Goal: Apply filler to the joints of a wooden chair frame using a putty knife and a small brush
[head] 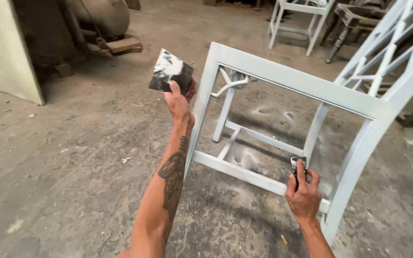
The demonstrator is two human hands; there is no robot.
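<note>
The right hand has its fingers clamped on a small putty knife, pressed against the white chair frame at its lower rail. The left hand has its fingers closed on a dark square board smeared with white paste, held up beside the frame. The frame lies tipped over on the dusty floor. More white chairs stand behind.

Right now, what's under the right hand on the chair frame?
The right hand presses a small dark pad onto the white frame's lower rail. The rail beneath the palm is hidden.
</note>
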